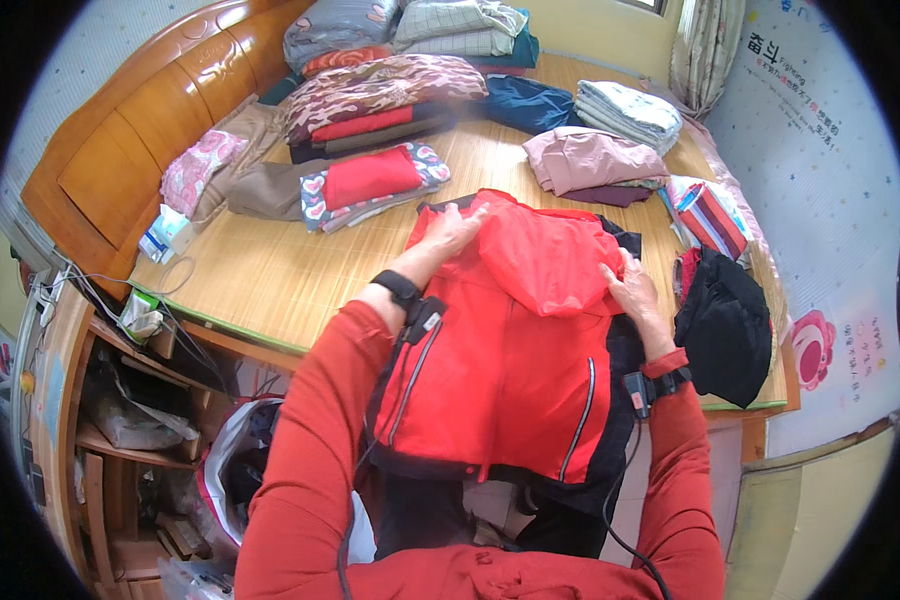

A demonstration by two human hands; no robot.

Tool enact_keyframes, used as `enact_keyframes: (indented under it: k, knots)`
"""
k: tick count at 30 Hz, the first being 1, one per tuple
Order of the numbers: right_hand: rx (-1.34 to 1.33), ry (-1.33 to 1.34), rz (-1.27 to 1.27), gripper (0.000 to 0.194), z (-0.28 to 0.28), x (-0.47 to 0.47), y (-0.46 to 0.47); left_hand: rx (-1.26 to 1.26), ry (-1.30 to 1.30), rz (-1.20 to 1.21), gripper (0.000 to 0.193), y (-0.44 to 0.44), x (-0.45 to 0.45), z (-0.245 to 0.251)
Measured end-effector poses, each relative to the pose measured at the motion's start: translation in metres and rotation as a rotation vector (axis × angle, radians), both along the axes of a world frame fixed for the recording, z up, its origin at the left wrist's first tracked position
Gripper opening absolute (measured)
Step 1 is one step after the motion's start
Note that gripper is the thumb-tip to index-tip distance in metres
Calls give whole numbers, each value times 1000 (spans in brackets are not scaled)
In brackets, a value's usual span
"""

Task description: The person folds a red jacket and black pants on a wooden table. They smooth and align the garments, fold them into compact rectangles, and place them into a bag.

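Note:
A red hooded jacket point(487, 375) with black side panels and hem lies front up before me. Its upper part is over the bed's near edge, and its hem hangs down in front of my legs. My left hand point(454, 231) holds it at the left shoulder, with fingertips beside the hood point(551, 266). At the opposite shoulder, my right hand point(634, 289) grips the red cloth by the hood's edge, thumb apart from the fingers. Two pale slanted zips mark the front pockets. Cloth hides some fingertips. Black cloth shows behind both shoulders.
A bamboo mat point(262, 262) covers the bed. Folded clothes point(375, 180) lie left, with a camouflage-patterned pile point(390, 86) behind. Pink clothing point(592, 161) and a black garment point(724, 326) lie right. A wooden headboard point(142, 142) bounds the left side; an open bag point(232, 457) stands below.

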State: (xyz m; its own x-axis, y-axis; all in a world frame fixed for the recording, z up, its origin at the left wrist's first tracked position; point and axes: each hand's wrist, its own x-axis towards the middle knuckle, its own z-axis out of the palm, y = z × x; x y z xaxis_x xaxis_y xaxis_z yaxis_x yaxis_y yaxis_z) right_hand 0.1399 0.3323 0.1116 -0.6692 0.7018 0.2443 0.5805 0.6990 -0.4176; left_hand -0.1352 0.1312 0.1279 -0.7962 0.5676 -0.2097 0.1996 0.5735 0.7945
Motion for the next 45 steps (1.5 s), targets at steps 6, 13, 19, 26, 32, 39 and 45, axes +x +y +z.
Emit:
enact_keyframes:
  k: [6, 13, 19, 26, 32, 39, 45]
  knots:
    - [-163, 217, -33, 72, -34, -22, 21, 116, 176, 75, 73, 39, -8, -44]
    - [-638, 859, 207, 58, -47, -18, 36, 389, 366, -86, 50, -10, -23, -36]
    - [-356, 307, 131, 66, -56, -17, 27, -72, 497, -150, 51, -37, 8, -47]
    - [384, 317, 235, 63, -5, -28, -22, -81, 1084, -332, 61, -16, 31, -7]
    - [332, -90, 327, 64, -60, -40, -34, -305, 1020, -542, 74, -20, 35, -71]
    - [222, -122, 332, 71, -76, -43, 6, -295, 1025, -504, 75, -17, 5, -101]
    - [253, -252, 305, 72, -81, -34, -10, -334, 992, -530, 72, -16, 2, -102]
